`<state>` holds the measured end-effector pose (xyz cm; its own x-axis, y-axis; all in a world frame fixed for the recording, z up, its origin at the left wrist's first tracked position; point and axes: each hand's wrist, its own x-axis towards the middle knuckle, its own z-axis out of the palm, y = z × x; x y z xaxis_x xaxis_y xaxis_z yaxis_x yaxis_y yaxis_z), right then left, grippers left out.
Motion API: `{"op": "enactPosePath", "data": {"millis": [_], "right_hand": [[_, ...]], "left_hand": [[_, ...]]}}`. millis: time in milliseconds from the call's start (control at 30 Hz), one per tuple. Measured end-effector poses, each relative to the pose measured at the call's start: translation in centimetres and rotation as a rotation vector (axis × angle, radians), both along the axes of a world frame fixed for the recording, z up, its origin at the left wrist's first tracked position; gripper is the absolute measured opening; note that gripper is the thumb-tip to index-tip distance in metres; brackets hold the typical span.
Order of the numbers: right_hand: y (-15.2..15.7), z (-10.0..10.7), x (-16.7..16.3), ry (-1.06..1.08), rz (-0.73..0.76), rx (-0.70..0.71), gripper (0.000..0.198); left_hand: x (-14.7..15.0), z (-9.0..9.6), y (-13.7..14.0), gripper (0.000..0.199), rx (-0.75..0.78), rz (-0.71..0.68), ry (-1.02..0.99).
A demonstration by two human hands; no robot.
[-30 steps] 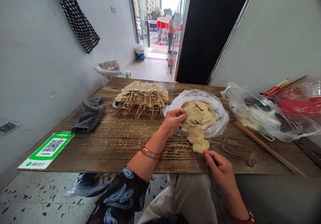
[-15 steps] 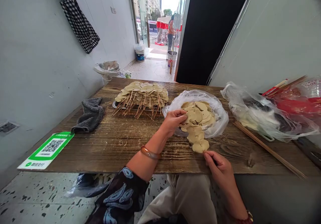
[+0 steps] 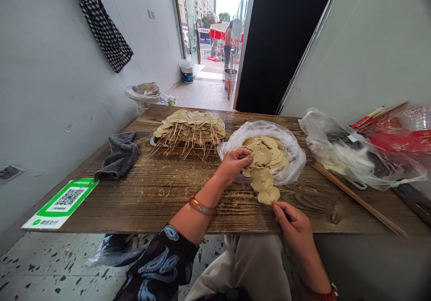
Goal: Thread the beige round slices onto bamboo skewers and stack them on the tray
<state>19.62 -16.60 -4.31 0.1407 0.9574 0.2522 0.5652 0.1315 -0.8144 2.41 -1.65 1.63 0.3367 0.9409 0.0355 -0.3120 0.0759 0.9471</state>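
Pale round slices are threaded in a row on a thin wooden skewer (image 3: 273,203), whose near end my right hand (image 3: 293,222) pinches between thumb and fingers. The lowest threaded slice (image 3: 268,195) lies just beyond those fingertips. My left hand (image 3: 235,162) pinches the edge of a slice (image 3: 258,158) at the far end of the row, over the heap. Beneath it is an open clear plastic bag (image 3: 296,166) holding loose slices (image 3: 270,142). To the left, finished skewers of slices (image 3: 191,123) are stacked on a metal tray (image 3: 155,142), their sticks pointing towards me.
On the wooden table (image 3: 161,202) lie a grey cloth (image 3: 119,155), a green-and-white QR code card (image 3: 63,202) and a bundle of bare skewers (image 3: 360,200). More plastic bags (image 3: 350,152) crowd the right side. A person (image 3: 229,42) stands outside the doorway.
Both hands and the threaded slices keep nearly the same positions. Only a very slight shift of the whole view shows.
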Motion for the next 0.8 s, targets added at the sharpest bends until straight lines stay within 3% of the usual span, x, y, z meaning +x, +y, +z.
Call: {"op": "enactPosePath", "data": {"millis": [300,800], "right_hand": [[-0.01,0.61,-0.29,-0.004,-0.003,-0.024,0.032],[0.23,0.57,-0.47,0.142,-0.006,-0.073,0.034]], "left_hand": [[0.15,-0.32,0.14,0.022,0.140,0.056,0.173],[-0.22,-0.13,0.12,0.031,0.219,-0.035,0.273]]}}
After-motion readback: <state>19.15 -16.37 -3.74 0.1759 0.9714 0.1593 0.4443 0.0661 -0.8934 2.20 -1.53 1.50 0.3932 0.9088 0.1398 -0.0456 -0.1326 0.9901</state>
